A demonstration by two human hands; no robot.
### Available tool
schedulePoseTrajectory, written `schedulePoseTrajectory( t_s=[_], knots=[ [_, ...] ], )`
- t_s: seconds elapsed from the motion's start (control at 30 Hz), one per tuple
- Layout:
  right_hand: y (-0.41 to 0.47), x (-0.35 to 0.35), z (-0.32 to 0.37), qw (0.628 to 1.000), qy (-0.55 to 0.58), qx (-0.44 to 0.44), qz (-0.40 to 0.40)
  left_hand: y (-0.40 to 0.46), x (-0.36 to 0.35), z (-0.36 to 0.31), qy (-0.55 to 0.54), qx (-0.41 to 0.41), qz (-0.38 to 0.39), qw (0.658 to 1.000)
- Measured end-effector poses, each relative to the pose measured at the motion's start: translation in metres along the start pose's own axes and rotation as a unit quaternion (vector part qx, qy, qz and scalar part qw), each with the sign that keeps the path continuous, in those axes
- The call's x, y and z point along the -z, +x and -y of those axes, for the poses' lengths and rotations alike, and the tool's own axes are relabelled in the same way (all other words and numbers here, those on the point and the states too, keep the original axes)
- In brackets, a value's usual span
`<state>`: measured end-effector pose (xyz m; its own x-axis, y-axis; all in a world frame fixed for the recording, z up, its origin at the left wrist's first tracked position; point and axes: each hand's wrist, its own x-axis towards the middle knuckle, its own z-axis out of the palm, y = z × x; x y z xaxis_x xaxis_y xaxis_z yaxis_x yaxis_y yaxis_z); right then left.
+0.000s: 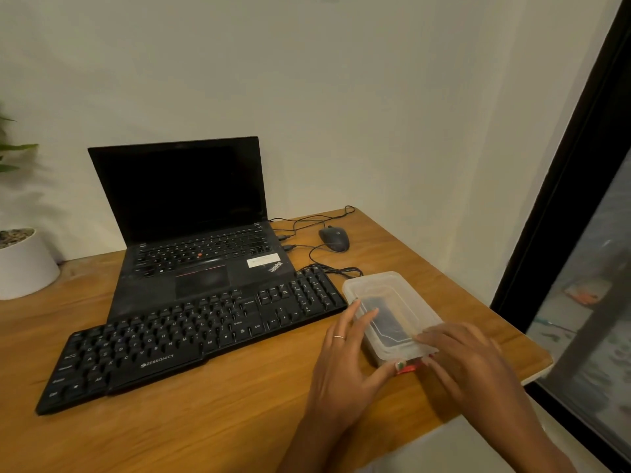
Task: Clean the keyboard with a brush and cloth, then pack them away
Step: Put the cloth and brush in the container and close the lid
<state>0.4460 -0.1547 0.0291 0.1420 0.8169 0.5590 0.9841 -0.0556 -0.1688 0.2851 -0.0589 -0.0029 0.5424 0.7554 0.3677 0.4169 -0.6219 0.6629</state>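
Note:
A black Zebronics keyboard (191,339) lies across the wooden desk (211,414), its far edge resting on the laptop. To its right sits a clear plastic box (386,291) with its lid on; something dark shows through the lid and a red bit pokes out at the near end. My left hand (345,356) holds the box's left side, thumb at the near corner. My right hand (461,356) presses on the lid's near right part. Brush and cloth cannot be made out.
An open black laptop (191,216) stands behind the keyboard. A black wired mouse (334,237) and its cables lie at the back right. A white plant pot (24,264) is at the far left. The desk's right edge borders a dark-framed window (560,206).

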Motion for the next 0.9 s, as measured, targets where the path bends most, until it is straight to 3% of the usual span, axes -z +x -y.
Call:
schedulePoseTrajectory(
  t_s=[0.33,0.43,0.5,0.6,0.77,0.9],
  knots=[
    [-0.007,-0.011,0.006,0.998,0.036,-0.048,-0.013,-0.002,0.003,-0.001,0.005,-0.008,-0.021,1.000],
    [-0.011,-0.010,0.010,0.988,0.118,-0.096,-0.037,-0.003,0.004,-0.005,0.005,0.000,-0.014,1.000],
    [-0.015,-0.007,0.018,0.946,0.221,-0.236,-0.036,-0.003,0.005,-0.006,0.019,0.001,-0.012,1.000],
    [-0.016,0.002,0.027,0.814,0.404,-0.417,0.002,-0.003,0.004,-0.005,0.050,-0.009,-0.022,0.998],
    [-0.017,0.005,0.025,0.724,0.515,-0.452,0.076,-0.004,-0.003,-0.001,0.082,-0.071,-0.043,0.993],
    [-0.018,0.005,0.022,0.685,0.552,-0.475,0.016,-0.004,-0.002,-0.002,0.068,-0.063,-0.046,0.995]
  ],
)
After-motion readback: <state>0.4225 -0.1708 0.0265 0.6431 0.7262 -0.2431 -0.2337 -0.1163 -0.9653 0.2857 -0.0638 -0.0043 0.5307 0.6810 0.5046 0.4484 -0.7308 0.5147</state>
